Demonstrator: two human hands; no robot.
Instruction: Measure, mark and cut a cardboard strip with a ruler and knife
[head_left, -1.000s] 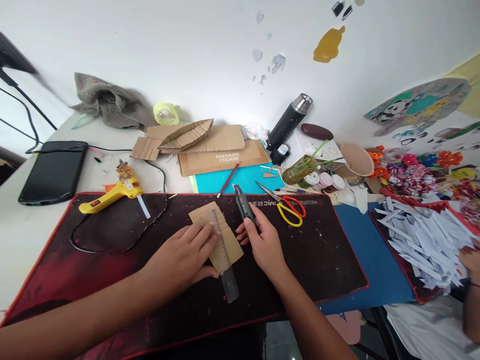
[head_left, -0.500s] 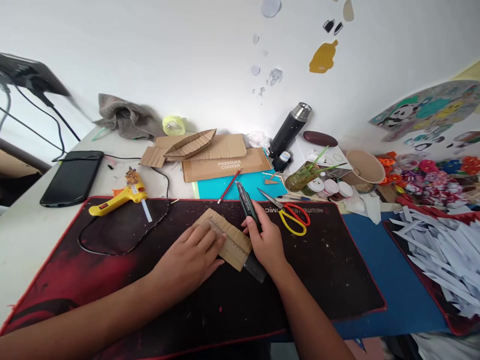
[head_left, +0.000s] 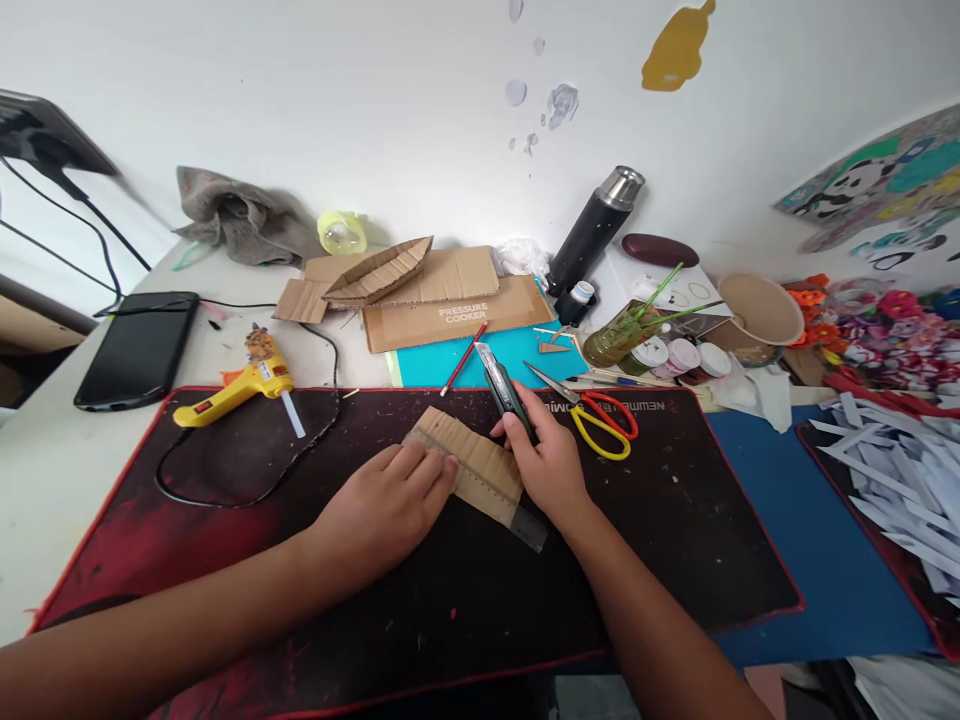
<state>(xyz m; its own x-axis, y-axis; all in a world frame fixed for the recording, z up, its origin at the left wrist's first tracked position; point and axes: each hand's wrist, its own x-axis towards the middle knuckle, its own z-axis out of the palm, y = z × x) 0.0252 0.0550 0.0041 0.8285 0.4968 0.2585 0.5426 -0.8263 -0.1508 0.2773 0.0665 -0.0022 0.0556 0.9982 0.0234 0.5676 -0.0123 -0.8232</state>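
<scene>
My left hand (head_left: 390, 500) is closed at the left end of a clear ruler (head_left: 481, 474), its fingers bent over it. The ruler lies slantwise across a small piece of brown cardboard (head_left: 491, 448) on the dark mat, and its far end sticks out past the cardboard's right edge. In my right hand (head_left: 551, 455) is a dark green utility knife (head_left: 501, 385), blade end pointing up and away, held just above the cardboard's upper right side. Scissors (head_left: 600, 420) with red and yellow handles lie right of this hand. A red pencil (head_left: 463, 358) rests beyond the knife tip.
A yellow glue gun (head_left: 244, 390) with its cord lies on the left, near a black phone (head_left: 139, 350). Behind are cardboard pieces (head_left: 457, 315), a thermos (head_left: 596, 230) and paint jars (head_left: 682, 357). White paper strips (head_left: 892, 480) pile up at the right.
The view has shifted slightly. The cardboard and ruler have turned a little, and my left hand now covers less of the cardboard. The knife stays in my right hand.
</scene>
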